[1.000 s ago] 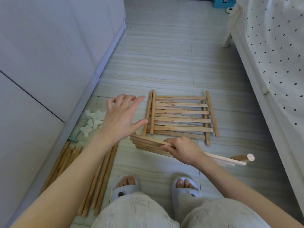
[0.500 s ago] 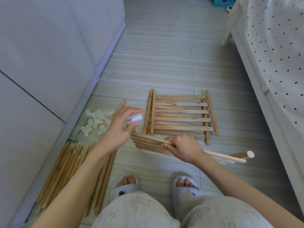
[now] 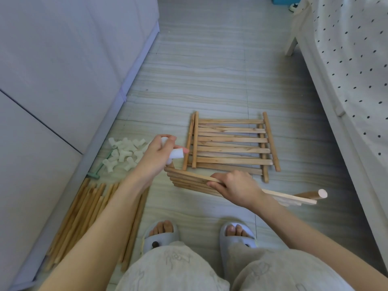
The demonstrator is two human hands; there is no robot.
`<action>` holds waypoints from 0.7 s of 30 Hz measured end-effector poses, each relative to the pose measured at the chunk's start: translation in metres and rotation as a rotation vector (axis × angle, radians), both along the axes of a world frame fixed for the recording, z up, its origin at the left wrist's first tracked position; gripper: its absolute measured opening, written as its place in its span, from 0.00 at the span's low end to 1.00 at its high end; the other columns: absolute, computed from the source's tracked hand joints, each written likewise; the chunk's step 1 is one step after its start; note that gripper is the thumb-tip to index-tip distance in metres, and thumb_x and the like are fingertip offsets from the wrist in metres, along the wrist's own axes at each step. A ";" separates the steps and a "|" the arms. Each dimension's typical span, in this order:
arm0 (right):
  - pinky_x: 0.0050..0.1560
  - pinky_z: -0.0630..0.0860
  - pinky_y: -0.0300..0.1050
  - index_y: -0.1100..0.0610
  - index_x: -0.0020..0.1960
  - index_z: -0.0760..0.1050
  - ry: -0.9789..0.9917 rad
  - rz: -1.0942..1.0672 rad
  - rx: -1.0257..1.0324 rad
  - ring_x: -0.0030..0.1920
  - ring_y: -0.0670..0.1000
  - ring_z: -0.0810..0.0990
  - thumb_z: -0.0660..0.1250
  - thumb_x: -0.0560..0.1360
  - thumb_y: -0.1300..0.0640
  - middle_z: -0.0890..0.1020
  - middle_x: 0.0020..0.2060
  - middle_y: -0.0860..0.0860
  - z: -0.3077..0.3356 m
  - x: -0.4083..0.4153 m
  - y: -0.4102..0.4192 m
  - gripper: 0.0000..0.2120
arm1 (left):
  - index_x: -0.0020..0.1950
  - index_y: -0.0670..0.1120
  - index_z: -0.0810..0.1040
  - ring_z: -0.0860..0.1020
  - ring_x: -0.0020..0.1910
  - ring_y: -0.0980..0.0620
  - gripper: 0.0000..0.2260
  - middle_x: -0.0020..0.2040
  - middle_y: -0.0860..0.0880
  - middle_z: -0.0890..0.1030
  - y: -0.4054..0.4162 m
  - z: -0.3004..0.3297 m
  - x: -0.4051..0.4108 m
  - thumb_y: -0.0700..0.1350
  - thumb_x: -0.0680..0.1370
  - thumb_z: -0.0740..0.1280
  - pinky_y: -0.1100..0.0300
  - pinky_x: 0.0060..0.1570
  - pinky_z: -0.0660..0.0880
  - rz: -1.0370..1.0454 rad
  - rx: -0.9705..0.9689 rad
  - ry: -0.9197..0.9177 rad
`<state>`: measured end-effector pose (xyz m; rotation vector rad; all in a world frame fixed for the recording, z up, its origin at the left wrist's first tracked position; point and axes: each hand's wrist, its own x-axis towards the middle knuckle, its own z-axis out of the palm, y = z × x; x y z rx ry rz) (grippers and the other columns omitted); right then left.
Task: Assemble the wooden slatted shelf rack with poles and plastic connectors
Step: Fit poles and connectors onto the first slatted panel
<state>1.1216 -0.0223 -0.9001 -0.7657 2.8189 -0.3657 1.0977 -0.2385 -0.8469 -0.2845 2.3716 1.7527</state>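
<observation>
Nearest, two grey slippers (image 3: 238, 235) stand on the floor (image 3: 210, 70). The right hand (image 3: 235, 186) grasps a slatted panel (image 3: 189, 179), tilted above the floor. The left hand (image 3: 159, 153) pinches a white plastic connector (image 3: 176, 153) at the panel's left end. Left lie poles (image 3: 84, 211) and loose connectors (image 3: 123, 152); beyond, more slatted panels (image 3: 231, 143) lie flat.

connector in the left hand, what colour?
White, translucent-looking plastic connector, pinched in the left hand; head view.
</observation>
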 end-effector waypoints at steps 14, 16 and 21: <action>0.37 0.67 0.48 0.53 0.48 0.73 -0.003 0.006 -0.007 0.43 0.60 0.78 0.51 0.79 0.40 0.81 0.38 0.54 0.000 -0.008 0.007 0.20 | 0.47 0.48 0.70 0.80 0.53 0.45 0.02 0.40 0.49 0.84 -0.007 -0.001 -0.016 0.45 0.79 0.60 0.56 0.41 0.70 -0.251 -0.011 -0.084; 0.37 0.67 0.47 0.53 0.45 0.72 -0.033 -0.006 -0.016 0.42 0.59 0.78 0.52 0.79 0.40 0.79 0.36 0.53 0.003 -0.011 0.009 0.19 | 0.48 0.47 0.71 0.80 0.52 0.45 0.03 0.43 0.48 0.84 -0.005 0.000 -0.019 0.45 0.79 0.59 0.55 0.41 0.71 -0.284 -0.043 -0.082; 0.37 0.68 0.45 0.52 0.45 0.71 -0.053 0.000 -0.019 0.44 0.58 0.78 0.52 0.79 0.40 0.80 0.39 0.53 0.008 -0.015 0.009 0.18 | 0.46 0.51 0.70 0.78 0.48 0.41 0.04 0.51 0.38 0.79 -0.001 -0.001 -0.022 0.48 0.80 0.58 0.53 0.43 0.70 -0.209 -0.113 -0.082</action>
